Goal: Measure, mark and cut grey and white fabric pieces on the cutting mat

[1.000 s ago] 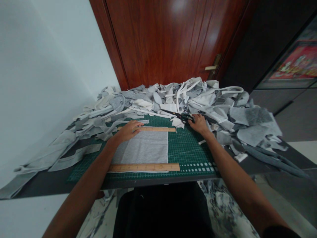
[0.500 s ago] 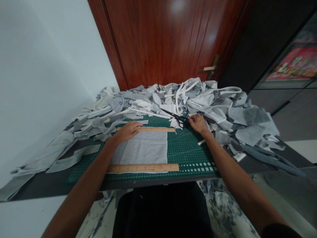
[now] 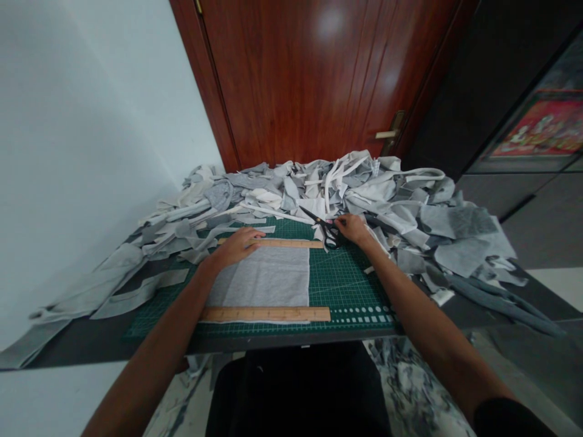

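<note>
Partly, the left forearm [image 3: 178, 315] hides the grey cloth [image 3: 268, 276] and near ruler [image 3: 268, 314].

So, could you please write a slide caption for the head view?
Left hand on the far wooden ruler over grey fabric, right hand at black scissors.

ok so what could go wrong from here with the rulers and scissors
The scissors, at the right hand, point into the scrap pile, so their blades might snag a loose piece.

The left hand is at the far ruler; a small push could skew it on the grey cloth.

The near ruler has no hand on it, and the left forearm passes by its end, so a bump might shift it.
</note>
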Demonstrator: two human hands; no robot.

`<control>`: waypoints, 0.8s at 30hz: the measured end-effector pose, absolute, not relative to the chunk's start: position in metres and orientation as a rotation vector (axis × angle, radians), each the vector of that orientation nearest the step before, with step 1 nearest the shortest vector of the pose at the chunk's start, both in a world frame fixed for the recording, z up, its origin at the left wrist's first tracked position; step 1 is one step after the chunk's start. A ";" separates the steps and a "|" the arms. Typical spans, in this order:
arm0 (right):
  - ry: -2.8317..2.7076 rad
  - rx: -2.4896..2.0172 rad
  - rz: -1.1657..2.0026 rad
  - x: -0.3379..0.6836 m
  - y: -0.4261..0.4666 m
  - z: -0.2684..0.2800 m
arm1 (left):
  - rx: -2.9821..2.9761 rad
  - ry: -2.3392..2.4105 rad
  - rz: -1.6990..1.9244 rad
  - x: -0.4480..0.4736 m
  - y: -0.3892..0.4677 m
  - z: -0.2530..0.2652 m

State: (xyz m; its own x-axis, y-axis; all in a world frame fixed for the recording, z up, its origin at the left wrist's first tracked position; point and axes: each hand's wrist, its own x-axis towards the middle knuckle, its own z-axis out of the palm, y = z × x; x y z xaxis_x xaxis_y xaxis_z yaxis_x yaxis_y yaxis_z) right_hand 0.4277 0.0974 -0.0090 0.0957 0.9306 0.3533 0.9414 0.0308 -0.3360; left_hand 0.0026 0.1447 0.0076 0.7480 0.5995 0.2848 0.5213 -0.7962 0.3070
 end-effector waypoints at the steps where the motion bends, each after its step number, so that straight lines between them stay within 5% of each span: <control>1: -1.819 -1.938 -0.004 0.425 0.103 -0.008 | 2.742 0.882 0.555 0.002 0.145 0.007; 11: -1.685 -2.142 0.056 0.407 0.126 -0.005 | 2.730 0.874 0.576 -0.001 0.146 0.002; 24: -1.837 -1.639 -0.062 0.377 0.097 0.011 | 2.772 0.891 0.505 -0.001 0.145 0.016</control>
